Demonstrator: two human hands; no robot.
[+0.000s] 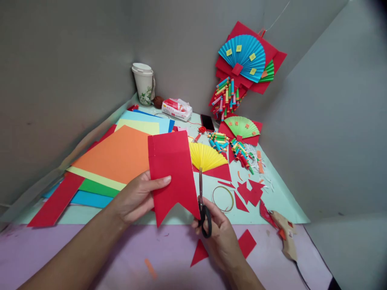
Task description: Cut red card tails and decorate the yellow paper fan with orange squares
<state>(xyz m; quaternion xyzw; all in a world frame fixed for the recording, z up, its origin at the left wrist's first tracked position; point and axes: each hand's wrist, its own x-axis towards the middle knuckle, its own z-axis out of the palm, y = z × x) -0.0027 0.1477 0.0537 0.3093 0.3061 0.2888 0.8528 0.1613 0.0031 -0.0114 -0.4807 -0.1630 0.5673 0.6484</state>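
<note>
My left hand (140, 197) pinches a red sheet of paper (172, 169) by its left side, thumb on the front. The sheet is held up over the table, with a V-shaped notch along its lower edge. In my right hand (219, 225) are black-handled scissors (205, 219), their blades pointing up beside the sheet's lower right edge. Whether the blades touch the paper, I cannot tell. Behind them lies a yellow pleated paper fan (207, 156) on red paper. Red scraps (249, 241) lie below and beside my right hand.
Stacked coloured sheets (117, 155) cover the left side. A hot glue gun (286, 233) and a roll of tape (223, 198) lie to the right. At the back are a lidded cup (143, 84), a tissue pack (177, 109) and a phone (207, 122). A fan decoration (244, 56) hangs above.
</note>
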